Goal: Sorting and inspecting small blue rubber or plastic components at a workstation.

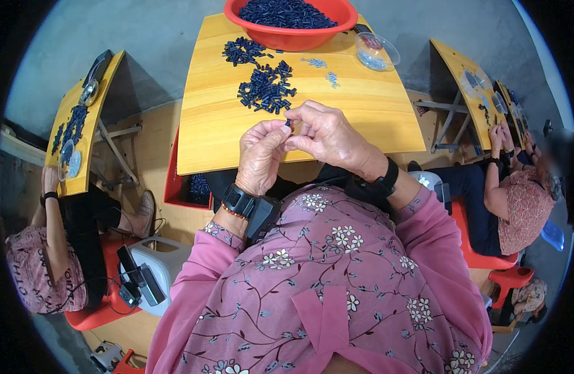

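Pinching 1 dark piece (pixel 288 123) in both hands (pixel 262 156) (pixel 327 137), red basin (pixel 293 38) brimming with dark pieces.

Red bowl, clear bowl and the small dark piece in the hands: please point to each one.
red bowl (pixel 287 38): head view, front wall.
clear bowl (pixel 386 45): head view, right rim.
small dark piece (pixel 288 123): head view, visible end between the fingertips.

Likely small assembly workshop: rows of wooden worktables (pixel 224 134), seated workers, parts piles (pixel 266 88).
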The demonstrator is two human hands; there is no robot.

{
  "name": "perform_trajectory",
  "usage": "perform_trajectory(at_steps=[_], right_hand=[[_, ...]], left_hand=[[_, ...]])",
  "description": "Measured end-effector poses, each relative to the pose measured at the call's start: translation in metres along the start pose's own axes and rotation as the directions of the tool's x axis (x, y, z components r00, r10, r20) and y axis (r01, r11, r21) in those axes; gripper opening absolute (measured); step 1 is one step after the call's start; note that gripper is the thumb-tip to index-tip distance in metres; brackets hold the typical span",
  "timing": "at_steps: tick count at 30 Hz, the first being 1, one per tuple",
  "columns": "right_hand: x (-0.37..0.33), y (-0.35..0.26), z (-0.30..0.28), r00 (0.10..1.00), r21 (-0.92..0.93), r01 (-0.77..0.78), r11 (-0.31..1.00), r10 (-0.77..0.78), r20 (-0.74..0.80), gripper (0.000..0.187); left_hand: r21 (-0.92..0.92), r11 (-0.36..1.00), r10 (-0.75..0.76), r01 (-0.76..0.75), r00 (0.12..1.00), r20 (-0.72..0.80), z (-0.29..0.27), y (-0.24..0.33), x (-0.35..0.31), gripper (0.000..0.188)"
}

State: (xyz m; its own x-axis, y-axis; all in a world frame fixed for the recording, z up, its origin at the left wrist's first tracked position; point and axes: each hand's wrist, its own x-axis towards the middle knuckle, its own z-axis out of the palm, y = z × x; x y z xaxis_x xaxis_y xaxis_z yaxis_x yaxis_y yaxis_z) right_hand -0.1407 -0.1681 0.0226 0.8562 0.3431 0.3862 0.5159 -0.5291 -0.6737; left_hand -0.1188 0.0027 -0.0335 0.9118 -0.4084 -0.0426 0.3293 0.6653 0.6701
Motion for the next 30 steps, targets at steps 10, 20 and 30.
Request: perform_trajectory(at_steps=[10,20,30], right_hand=[[0.006,0.004,-0.012,0.994,0.266,-0.105,0.958,0.109,-0.001,0.027],[0.016,0.009,-0.024,0.989,0.201,-0.113,0.973,0.090,0.120,0.011],[0.015,0.011,-0.020,0.963,0.268,-0.250,0.930,0.210,0.172,0.014]], left_hand=[[0.064,0.998,-0.034,0.031,0.998,0.051,-0.004,0.002,0.000,0.009],[0.106,0.992,-0.074,0.069,0.996,0.047,-0.002,0.003,0.001,0.011],[0.151,0.988,-0.036,0.036,0.999,0.001,0.000,0.001,0.001,0.010]])
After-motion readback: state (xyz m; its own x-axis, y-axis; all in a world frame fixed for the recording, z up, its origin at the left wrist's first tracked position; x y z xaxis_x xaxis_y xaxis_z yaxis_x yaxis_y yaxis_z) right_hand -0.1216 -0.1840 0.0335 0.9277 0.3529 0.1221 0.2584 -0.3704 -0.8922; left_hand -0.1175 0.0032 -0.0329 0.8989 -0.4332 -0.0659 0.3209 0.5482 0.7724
